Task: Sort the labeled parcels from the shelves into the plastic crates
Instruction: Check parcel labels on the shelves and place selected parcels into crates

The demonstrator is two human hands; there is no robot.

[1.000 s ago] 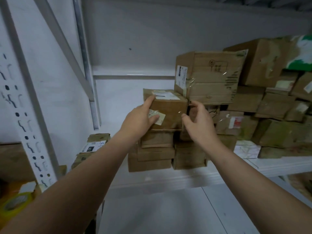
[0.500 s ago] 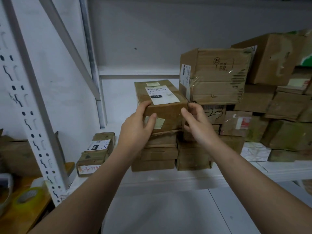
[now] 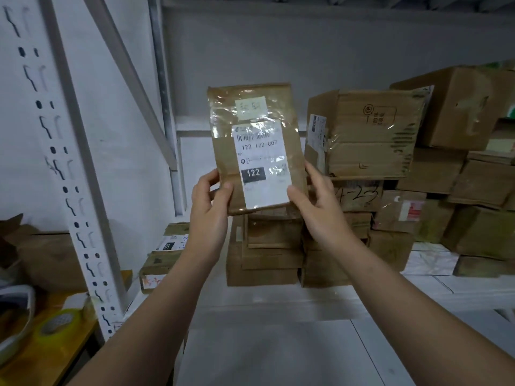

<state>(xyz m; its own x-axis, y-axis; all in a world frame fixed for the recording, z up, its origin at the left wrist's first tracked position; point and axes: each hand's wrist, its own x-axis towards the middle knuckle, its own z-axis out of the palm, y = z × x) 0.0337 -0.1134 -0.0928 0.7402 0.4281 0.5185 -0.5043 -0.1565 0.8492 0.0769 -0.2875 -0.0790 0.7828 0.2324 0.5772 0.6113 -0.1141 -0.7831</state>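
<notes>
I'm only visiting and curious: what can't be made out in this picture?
Head view: small print on the label is blurred under glossy tape; only 122 reads.
Head view: the left hand and right hand cover the lower corners of the parcel; its back faces away.
Head view: the stack below is partly hidden by the parcel.
Head view: the rightmost boxes are cut by the frame edge.
Crates: outside the head view.

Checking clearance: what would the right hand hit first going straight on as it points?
The right hand grips the labeled parcel; beyond that, probably the scribbled box behind it, depth unclear.
</notes>
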